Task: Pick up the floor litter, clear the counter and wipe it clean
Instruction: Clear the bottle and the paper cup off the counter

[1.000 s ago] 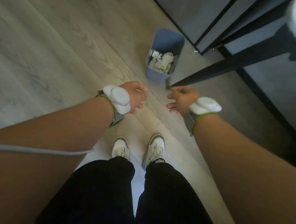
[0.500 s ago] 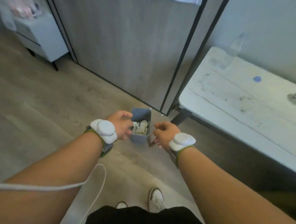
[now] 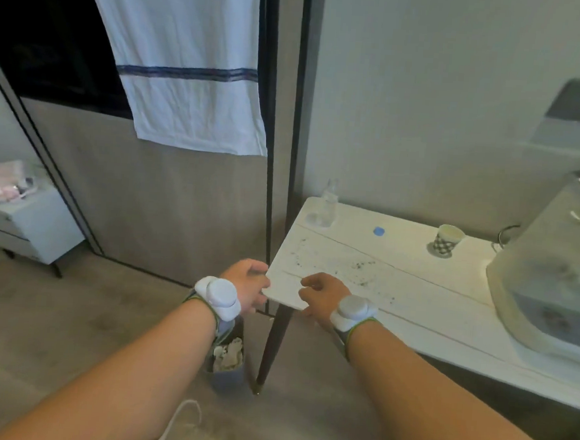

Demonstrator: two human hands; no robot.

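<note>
Nearest to us, our two bare forearms reached forward, each wrist wearing a white band. Our left hand (image 3: 247, 284) hovered at the corner of the white counter (image 3: 412, 317), fingers loosely curled and half open, holding nothing. Our right hand (image 3: 321, 292) hung just above the counter's near edge, likewise relaxed, half open and empty.

Below our left wrist, a small blue bin (image 3: 227, 359) stood on the wood floor beside the counter's dark leg, with crumpled white litter (image 3: 229, 353) inside.

On the counter, dark crumbs (image 3: 357, 269) were scattered across the middle. Further back stood a clear plastic bottle (image 3: 327, 205) near the left corner, a small blue cap (image 3: 378, 231), and a checked paper cup (image 3: 446, 240); a large pale appliance (image 3: 551, 289) filled the right end.

We judged the bottle and cup light and easily crushed or tipped, best taken gently around their sides; the cap wanted a fingertip pinch.

A white towel (image 3: 186, 64) hung beyond, soft and limp, easiest gathered at its lower edge.
</note>
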